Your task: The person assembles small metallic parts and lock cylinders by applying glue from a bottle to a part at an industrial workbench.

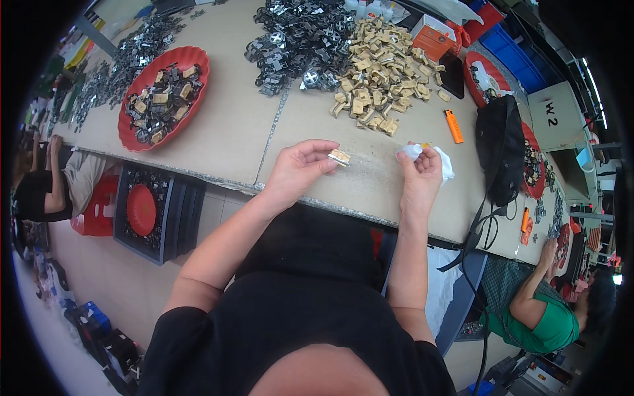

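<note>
My left hand (298, 170) pinches a small tan and silver part (340, 157) between thumb and fingertips, above the table's near side. My right hand (422, 177) is closed on a crumpled white cloth (446, 165), part of which sticks up past the thumb. A bit of yellow-orange shows at its fingertips, too small to name. Beyond both hands lies a heap of tan parts (383, 72), similar to the one I hold. Left of that heap is a pile of black and silver parts (300, 46).
A red scalloped tray (203, 72) of mixed parts stands at left. An orange lighter (454, 126), a dark phone (452, 76) and a black bag (498, 148) with hanging straps are at right. People sit at both sides, one in a green shirt (545, 323).
</note>
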`<state>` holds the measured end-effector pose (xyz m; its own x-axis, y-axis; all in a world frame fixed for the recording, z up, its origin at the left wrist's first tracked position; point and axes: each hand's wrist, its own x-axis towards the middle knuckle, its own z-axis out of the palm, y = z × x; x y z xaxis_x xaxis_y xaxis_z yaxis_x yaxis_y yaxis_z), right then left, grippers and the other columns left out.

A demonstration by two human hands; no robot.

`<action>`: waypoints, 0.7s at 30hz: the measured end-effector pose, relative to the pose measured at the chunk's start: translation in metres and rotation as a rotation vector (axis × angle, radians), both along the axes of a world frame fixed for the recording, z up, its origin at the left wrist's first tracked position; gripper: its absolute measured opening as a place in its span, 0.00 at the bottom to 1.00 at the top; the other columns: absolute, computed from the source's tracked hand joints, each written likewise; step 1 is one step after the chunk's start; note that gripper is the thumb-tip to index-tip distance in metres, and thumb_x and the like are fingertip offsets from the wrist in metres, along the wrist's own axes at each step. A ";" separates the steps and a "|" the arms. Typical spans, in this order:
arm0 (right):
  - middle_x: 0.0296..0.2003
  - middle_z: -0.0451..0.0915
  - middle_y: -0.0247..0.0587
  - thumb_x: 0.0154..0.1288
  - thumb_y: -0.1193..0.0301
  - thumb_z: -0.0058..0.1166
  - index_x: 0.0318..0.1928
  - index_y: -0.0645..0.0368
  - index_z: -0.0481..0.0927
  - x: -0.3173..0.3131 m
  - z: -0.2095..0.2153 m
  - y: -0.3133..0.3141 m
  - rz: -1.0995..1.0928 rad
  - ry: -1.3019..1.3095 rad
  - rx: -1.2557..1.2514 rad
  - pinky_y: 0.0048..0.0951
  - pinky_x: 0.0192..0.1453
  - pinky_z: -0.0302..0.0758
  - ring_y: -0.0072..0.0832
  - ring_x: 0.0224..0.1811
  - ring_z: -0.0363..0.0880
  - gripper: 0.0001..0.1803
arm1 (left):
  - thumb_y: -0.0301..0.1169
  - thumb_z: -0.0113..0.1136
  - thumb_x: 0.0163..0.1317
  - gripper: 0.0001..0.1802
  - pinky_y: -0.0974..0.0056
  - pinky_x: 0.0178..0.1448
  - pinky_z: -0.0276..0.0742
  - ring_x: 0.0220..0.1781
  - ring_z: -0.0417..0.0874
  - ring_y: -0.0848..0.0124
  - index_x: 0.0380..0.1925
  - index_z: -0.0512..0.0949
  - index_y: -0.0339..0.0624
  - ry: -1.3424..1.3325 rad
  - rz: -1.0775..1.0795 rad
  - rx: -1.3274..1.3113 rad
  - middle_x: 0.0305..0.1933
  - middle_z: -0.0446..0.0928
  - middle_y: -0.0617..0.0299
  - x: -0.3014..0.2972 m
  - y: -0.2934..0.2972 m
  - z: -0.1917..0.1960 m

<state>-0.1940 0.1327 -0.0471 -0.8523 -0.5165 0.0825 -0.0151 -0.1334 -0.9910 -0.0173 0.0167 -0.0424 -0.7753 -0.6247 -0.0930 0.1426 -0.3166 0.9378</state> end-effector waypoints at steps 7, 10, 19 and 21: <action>0.41 0.71 0.41 0.55 0.77 0.53 0.46 0.68 0.67 0.029 0.011 0.008 -0.244 0.603 0.235 0.27 0.52 0.64 0.26 0.45 0.69 0.18 | 0.21 0.55 0.54 0.13 0.72 0.45 0.72 0.37 0.75 0.78 0.42 0.73 0.33 -0.007 0.011 -0.088 0.38 0.74 0.61 -0.006 0.004 0.014; 0.41 0.72 0.38 0.61 0.70 0.47 0.47 0.67 0.69 0.049 0.012 0.011 0.084 0.309 -0.003 0.25 0.45 0.67 0.24 0.40 0.69 0.16 | 0.20 0.55 0.53 0.12 0.71 0.47 0.72 0.40 0.74 0.77 0.40 0.74 0.34 0.102 -0.056 -0.222 0.46 0.68 0.60 -0.013 0.003 0.019; 0.35 0.71 0.36 0.60 0.58 0.48 0.47 0.65 0.69 0.054 0.008 -0.002 0.690 -0.717 -0.413 0.22 0.36 0.65 0.22 0.34 0.66 0.23 | 0.19 0.52 0.55 0.12 0.69 0.44 0.73 0.39 0.74 0.74 0.40 0.74 0.34 0.087 -0.260 -0.131 0.46 0.65 0.61 -0.020 -0.004 0.033; 0.36 0.71 0.36 0.60 0.60 0.50 0.47 0.65 0.69 0.051 0.006 -0.003 0.706 -0.738 -0.443 0.22 0.35 0.65 0.22 0.34 0.66 0.22 | 0.21 0.56 0.53 0.12 0.70 0.42 0.72 0.38 0.73 0.75 0.40 0.75 0.36 0.071 -0.273 -0.260 0.44 0.66 0.62 -0.022 -0.007 0.034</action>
<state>-0.1430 0.1301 -0.0407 -0.2946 -0.9553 -0.0263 0.7774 -0.2236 -0.5879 -0.0398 0.0093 -0.0088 -0.9153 -0.3898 0.1016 0.1537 -0.1048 0.9825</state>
